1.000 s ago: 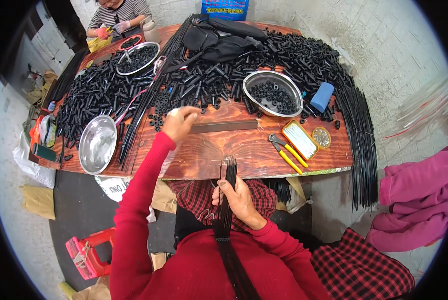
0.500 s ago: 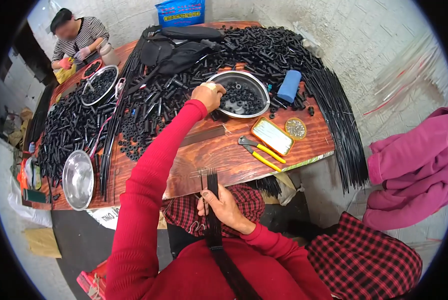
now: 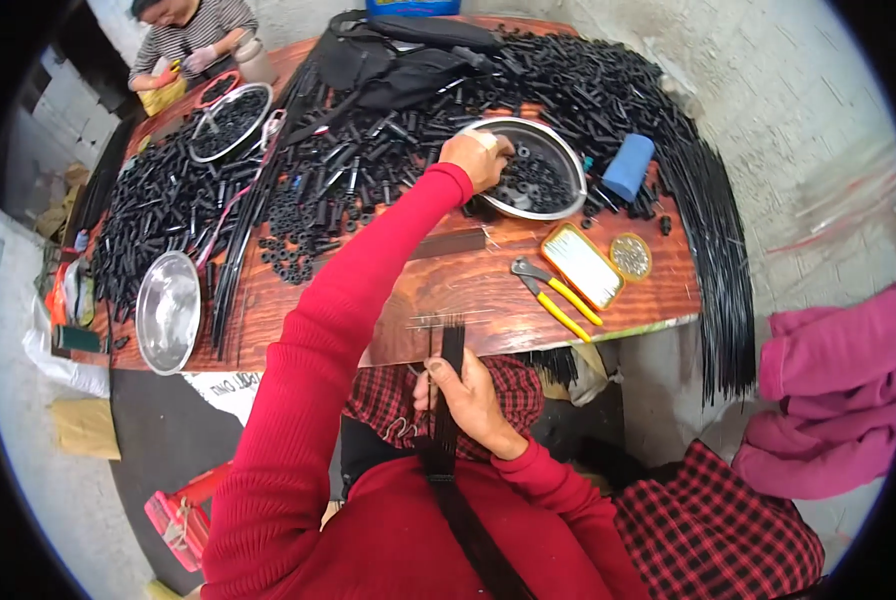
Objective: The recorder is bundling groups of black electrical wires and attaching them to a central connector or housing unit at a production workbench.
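Note:
My left hand [image 3: 478, 162], a pale wrap on one finger, reaches over the rim of a metal bowl [image 3: 580, 190]. Its fingers curl down by small black rings [image 3: 538, 180]; whether they pinch one is hidden. Close to my body, my right hand [image 3: 463, 395] is closed round a flat bundle of thin black rods [image 3: 452, 350], which stands upright above the fist. One rod sits apart to the left of the bundle. Thin wire-like pieces [image 3: 448, 320] cross near the upper ends. From the lower end, a long black strip [image 3: 473, 530] hangs down over my red top.
Yellow-handled pliers [image 3: 558, 300], an orange-rimmed tray [image 3: 582, 265] and a round dish [image 3: 631, 257] lie at the right. A blue roll [image 3: 628, 167], heaped black tubes [image 3: 368, 160] and long rods [image 3: 718, 270] surround the bowl. A clear bowl [image 3: 169, 312] stands left. A co-worker [image 3: 193, 50] sits far left.
The whole scene has shifted right and slightly up in the view. My left hand is still at the bowl, its fingers further in among the rings. My right hand keeps its hold on the rods.

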The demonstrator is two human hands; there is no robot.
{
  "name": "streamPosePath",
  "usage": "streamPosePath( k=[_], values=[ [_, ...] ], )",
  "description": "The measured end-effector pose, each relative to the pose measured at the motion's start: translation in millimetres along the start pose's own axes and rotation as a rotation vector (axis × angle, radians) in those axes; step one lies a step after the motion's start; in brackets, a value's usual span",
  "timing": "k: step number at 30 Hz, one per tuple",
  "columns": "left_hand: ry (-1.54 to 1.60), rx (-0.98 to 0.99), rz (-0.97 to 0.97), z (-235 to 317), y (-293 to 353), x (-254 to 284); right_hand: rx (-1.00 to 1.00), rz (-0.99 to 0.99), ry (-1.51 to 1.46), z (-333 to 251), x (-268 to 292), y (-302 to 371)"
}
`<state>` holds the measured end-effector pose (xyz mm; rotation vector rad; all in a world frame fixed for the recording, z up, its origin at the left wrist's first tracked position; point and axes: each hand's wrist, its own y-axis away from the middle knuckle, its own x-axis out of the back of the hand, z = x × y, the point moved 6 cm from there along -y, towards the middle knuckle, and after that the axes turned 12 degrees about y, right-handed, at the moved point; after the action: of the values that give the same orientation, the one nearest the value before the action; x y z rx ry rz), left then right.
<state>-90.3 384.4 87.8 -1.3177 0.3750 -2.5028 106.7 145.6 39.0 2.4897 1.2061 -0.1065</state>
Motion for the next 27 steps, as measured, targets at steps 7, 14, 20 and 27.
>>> streamPosePath(
  k=[7,14,20,27],
  values=[
    [-0.100,0.004,0.220,-66,47,111,0.010,-0.009,0.014,-2,3,3],
    [-0.194,0.031,-0.032,-107,110,108,0.030,-0.040,0.055,2,-8,-4],
    [-0.337,0.022,0.085,-94,108,120,0.016,-0.024,0.052,-3,-7,-1],
    [-0.246,-0.172,0.058,-62,114,109,0.016,-0.034,0.054,0,-8,-3]
  ],
)
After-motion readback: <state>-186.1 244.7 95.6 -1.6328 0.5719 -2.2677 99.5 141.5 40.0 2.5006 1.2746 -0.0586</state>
